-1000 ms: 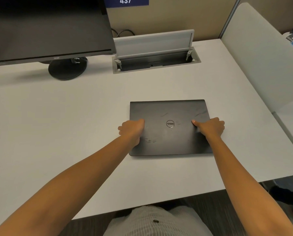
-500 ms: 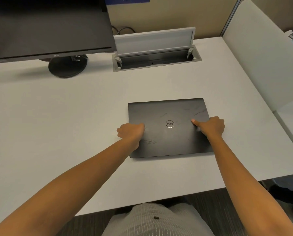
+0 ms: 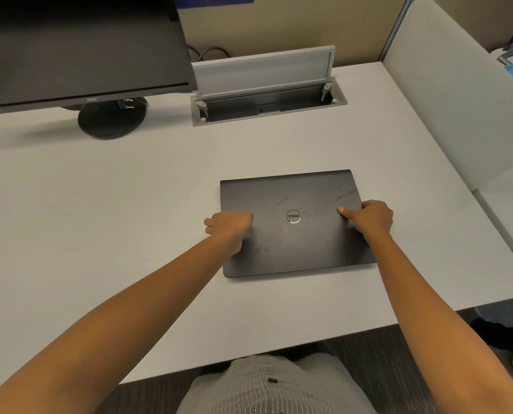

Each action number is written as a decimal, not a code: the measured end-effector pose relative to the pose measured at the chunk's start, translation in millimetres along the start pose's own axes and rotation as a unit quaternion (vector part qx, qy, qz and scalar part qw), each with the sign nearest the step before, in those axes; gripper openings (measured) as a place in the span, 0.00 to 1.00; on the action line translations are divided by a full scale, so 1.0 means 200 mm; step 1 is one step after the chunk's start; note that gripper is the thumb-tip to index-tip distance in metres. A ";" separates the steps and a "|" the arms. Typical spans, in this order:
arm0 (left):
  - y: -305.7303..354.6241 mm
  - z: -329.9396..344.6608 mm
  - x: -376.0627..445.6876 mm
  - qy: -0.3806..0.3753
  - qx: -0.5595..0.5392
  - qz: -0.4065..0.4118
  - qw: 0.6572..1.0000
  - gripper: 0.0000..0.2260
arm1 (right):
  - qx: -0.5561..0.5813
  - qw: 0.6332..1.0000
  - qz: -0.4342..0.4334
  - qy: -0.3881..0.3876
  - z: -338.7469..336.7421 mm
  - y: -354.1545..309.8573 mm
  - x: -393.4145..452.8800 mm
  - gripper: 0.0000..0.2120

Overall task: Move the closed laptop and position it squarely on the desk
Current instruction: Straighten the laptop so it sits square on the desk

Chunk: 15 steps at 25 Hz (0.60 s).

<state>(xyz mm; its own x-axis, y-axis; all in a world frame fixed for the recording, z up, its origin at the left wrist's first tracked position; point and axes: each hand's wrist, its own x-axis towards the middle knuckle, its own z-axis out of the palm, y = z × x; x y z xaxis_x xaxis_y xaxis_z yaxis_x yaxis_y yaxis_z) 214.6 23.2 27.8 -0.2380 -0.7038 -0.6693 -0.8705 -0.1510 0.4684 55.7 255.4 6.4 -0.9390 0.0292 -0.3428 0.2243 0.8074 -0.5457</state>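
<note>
A closed black laptop (image 3: pixel 294 198) with a round silver logo lies flat on the white desk (image 3: pixel 100 219), right of centre and slightly rotated, its right side a little farther from me. My left hand (image 3: pixel 230 227) grips its left edge, thumb on the lid. My right hand (image 3: pixel 368 216) grips its right edge, thumb on top and fingers curled around the side.
A black monitor (image 3: pixel 79 46) on a round stand (image 3: pixel 112 118) fills the back left. An open cable hatch (image 3: pixel 267 94) with its lid raised sits in the desk behind the laptop. A white divider panel (image 3: pixel 458 94) borders the desk's right side.
Both hands kept their hold while the laptop turned slightly counter-clockwise and shifted a little away from me.
</note>
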 end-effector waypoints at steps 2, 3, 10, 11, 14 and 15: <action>0.01 -0.01 0.01 -0.009 -0.016 0.005 1.000 0.24 | 0.008 1.000 -0.009 0.001 0.00 0.00 0.02 0.23; 0.02 -0.01 0.02 -0.011 -0.025 0.008 1.000 0.23 | 0.014 1.000 -0.013 0.005 0.01 0.00 0.03 0.23; 0.00 0.01 0.02 0.018 -0.018 0.016 1.000 0.17 | 0.065 0.997 -0.015 0.025 0.01 0.02 0.02 0.23; -0.01 0.02 0.02 0.024 -0.020 0.019 0.999 0.17 | 0.075 0.997 -0.016 0.028 0.01 0.02 0.02 0.23; -0.06 0.04 0.02 0.039 -0.020 0.020 0.999 0.23 | 0.087 0.996 -0.023 0.028 0.02 0.04 0.01 0.24; -0.08 0.05 0.01 0.044 -0.017 0.021 0.999 0.26 | 0.088 0.995 -0.026 0.025 0.02 0.04 0.01 0.24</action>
<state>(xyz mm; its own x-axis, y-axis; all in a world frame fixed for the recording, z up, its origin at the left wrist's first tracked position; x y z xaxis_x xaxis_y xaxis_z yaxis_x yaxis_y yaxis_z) 223.1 30.4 12.9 -0.2346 -0.7676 -0.5964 -0.8453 -0.1418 0.5151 57.6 260.2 -1.8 -0.9614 0.0237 -0.2740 0.2134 0.6930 -0.6886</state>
